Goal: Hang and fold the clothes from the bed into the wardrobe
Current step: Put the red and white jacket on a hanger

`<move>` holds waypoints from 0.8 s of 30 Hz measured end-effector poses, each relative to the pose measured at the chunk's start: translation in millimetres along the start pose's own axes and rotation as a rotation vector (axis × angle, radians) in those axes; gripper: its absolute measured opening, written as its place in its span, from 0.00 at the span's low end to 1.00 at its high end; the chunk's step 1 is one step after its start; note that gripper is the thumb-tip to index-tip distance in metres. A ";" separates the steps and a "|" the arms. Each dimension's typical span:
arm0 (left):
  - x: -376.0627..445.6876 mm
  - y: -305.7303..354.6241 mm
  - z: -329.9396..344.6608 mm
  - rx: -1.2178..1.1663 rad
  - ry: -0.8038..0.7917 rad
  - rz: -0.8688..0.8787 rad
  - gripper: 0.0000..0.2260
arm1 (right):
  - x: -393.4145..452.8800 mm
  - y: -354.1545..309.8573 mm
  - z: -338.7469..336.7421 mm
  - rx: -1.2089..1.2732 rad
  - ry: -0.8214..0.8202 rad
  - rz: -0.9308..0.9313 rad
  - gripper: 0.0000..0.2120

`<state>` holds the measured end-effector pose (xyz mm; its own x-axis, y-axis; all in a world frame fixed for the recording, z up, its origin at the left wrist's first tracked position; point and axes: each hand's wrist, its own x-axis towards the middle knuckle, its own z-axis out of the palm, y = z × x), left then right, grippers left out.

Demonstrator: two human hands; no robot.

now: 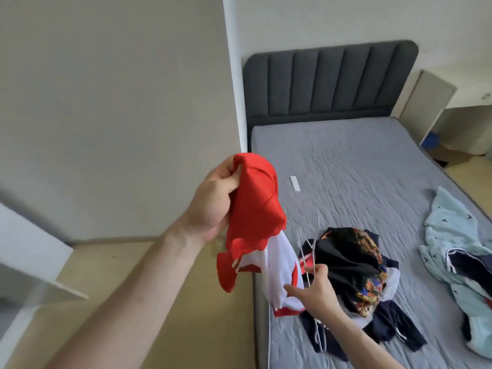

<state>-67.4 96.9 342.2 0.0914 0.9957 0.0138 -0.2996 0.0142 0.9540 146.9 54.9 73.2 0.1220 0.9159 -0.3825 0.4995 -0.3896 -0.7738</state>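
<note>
The left hand point(213, 201) grips a red-and-white shirt point(255, 225), lifted clear of the bed point(359, 166) at its near left edge. The right hand point(314, 291) pinches what look like thin wire hangers point(310, 251) (blurred) just beside the dark clothes pile point(356, 272) on the bed. A pale blue garment point(450, 235) lies toward the bed's right edge, a white remote point(295, 183) nearer the headboard point(330, 81).

Beige walls point(106, 89), grey padded headboard point(330, 81)
</note>
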 end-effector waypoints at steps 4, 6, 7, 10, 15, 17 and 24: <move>-36.3 10.9 -19.1 -0.024 -0.029 -0.009 0.10 | -17.2 -18.8 60.0 -0.071 -0.050 -0.018 0.37; -53.6 17.9 -31.6 -0.030 -0.044 0.007 0.11 | -25.7 -20.8 85.7 -0.092 -0.039 0.016 0.33; -62.0 22.8 -38.8 -0.030 -0.050 0.017 0.11 | -30.5 -19.2 95.7 -0.087 -0.027 0.036 0.31; -85.0 40.0 -65.3 -0.031 -0.036 0.054 0.11 | -44.5 -10.1 111.2 -0.077 0.010 0.079 0.17; -115.6 61.3 -120.7 -0.085 0.071 0.113 0.12 | -58.8 -13.5 110.1 -0.104 0.065 -0.032 0.15; -122.3 69.7 -146.3 -0.067 0.164 0.195 0.12 | -66.8 -32.4 102.4 -0.056 0.092 -0.138 0.18; -120.6 20.1 -269.9 0.901 0.502 -0.014 0.10 | -101.1 -145.4 72.6 0.308 0.016 -0.295 0.23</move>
<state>-340.8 1.8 278.8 -0.3795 0.9225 0.0710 0.5400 0.1585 0.8266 -0.3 12.0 187.8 0.0263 0.9929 -0.1160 0.2352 -0.1189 -0.9646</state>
